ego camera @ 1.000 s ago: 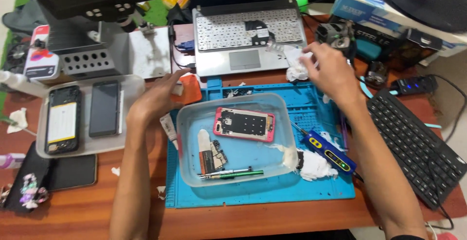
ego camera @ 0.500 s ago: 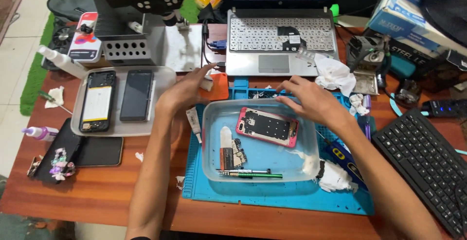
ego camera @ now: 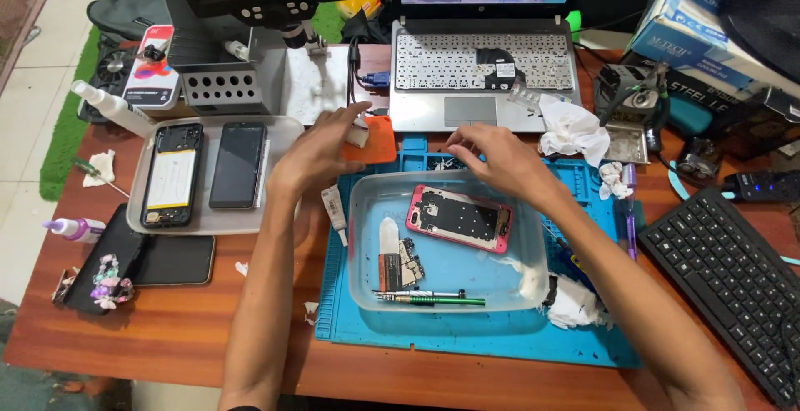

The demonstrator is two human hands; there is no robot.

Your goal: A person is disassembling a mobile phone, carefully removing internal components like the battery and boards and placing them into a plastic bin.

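My left hand (ego camera: 321, 151) hovers with fingers spread above the left rim of a clear plastic tray (ego camera: 367, 294), close to an orange block (ego camera: 372, 141). My right hand (ego camera: 496, 157) hangs open over the tray's far edge, holding nothing. Inside the tray lies a pink phone frame (ego camera: 459, 218) with its back off, a small circuit board (ego camera: 402, 266) and a green-tipped tool (ego camera: 429, 298). The tray rests on a blue repair mat (ego camera: 467, 344). A small white tube (ego camera: 334, 210) lies beside the tray under my left wrist.
A grey tray (ego camera: 279, 136) at the left holds an opened phone (ego camera: 171, 175) and a dark phone (ego camera: 238, 164). A laptop (ego camera: 479, 74) stands behind, a black keyboard (ego camera: 733, 274) to the right. Crumpled tissues (ego camera: 572, 130), a microscope base (ego camera: 242, 78), bottles (ego camera: 108, 107) and boxes surround the mat.
My right hand has come back from the tissues near the laptop to above the tray's far edge. My left hand stays near the orange block. The camera has shifted.
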